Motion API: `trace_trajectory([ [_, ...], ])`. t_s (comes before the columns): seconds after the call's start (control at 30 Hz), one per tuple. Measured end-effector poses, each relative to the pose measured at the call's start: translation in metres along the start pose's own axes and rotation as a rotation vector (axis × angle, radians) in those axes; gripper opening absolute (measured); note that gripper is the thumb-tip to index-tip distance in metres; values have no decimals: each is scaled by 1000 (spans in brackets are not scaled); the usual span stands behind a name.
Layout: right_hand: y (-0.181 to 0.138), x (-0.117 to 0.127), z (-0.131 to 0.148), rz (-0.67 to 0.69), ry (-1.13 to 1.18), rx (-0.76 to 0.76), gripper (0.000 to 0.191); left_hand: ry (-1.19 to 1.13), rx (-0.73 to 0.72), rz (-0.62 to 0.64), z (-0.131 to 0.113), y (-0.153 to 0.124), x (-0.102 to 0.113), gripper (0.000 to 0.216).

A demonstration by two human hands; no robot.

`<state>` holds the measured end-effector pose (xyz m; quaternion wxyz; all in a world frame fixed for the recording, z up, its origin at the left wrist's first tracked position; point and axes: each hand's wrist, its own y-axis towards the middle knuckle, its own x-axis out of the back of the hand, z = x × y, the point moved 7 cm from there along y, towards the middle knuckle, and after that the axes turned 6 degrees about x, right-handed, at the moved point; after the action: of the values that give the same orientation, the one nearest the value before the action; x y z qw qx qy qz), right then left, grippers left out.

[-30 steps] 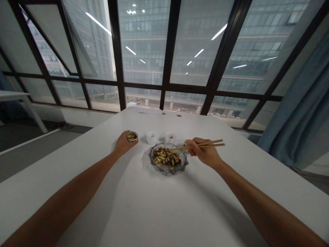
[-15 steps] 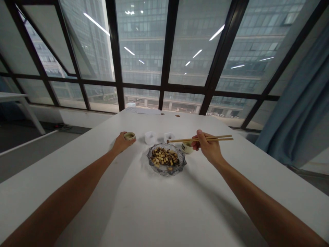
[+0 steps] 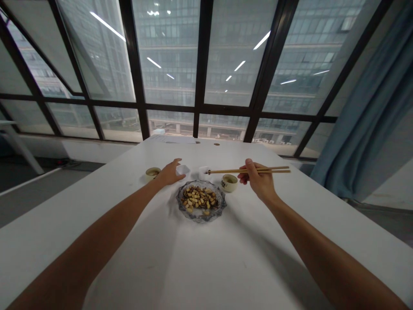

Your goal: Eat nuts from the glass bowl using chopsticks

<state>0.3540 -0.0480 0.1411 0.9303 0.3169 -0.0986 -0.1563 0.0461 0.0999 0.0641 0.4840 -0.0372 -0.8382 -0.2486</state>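
Note:
My left hand point(image 3: 169, 173) reaches to a small white cup point(image 3: 183, 169), its thumb and fingers spread at the cup's left side; whether they touch it I cannot tell. My right hand point(image 3: 258, 178) is closed around a pair of wooden chopsticks point(image 3: 271, 169), which point left. Their tips, with a small dark spot at the end, hover over a second white cup point(image 3: 203, 173). Below them, a clear scalloped glass bowl point(image 3: 201, 218) holds a heap of nuts and seeds point(image 3: 198, 198). Beside my right fingers stands a cream cup with dark writing point(image 3: 229, 183).
Another cream cup point(image 3: 152, 173) stands left of my left hand, partly behind the wrist. White papers point(image 3: 176, 139) and a brown spot point(image 3: 217, 144) lie at the white table's point(image 3: 193, 267) far end. Behind are windows, with a blue curtain point(image 3: 361, 116) at right.
My left hand has let go of the left cream cup and moved right to the white cup, fingers spread. The chopsticks stay over the second white cup. The whole view has shifted slightly.

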Motion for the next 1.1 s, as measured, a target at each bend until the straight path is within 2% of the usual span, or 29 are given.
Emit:
trace_trajectory([
  [0.07,1,1,0,-10,4,5,64,1,-107,-19,-5,-2,3,79],
  [0.13,2,3,-1,-25,-2,7,64,4,-137,-22,-3,-3,4,78],
  [0.2,2,4,-3,-40,-13,8,63,2,-67,-29,5,1,5,77],
  [0.3,3,5,-5,-49,-23,14,63,1,115,14,16,13,1,75],
  [0.37,3,6,-6,-51,-25,16,62,8,174,61,11,23,-6,73],
  [0.4,3,7,-7,-53,-24,16,62,12,160,72,3,27,-10,72],
  [0.47,3,9,-9,-60,-26,18,62,16,42,58,-23,36,-18,72],
  [0.53,3,10,-11,-76,-37,22,62,-13,-65,108,-50,42,-32,74],
  [0.67,-1,11,-15,-116,-64,49,62,-17,-129,176,-81,49,-53,76],
  [0.87,-10,5,-23,-90,-135,121,57,10,-363,137,-108,39,-43,83],
  [0.97,-12,0,-30,-46,-191,140,55,4,-388,135,-111,34,-40,81],
  [1.1,-14,-16,-34,131,-294,176,52,-22,-385,144,-111,33,-39,80],
])
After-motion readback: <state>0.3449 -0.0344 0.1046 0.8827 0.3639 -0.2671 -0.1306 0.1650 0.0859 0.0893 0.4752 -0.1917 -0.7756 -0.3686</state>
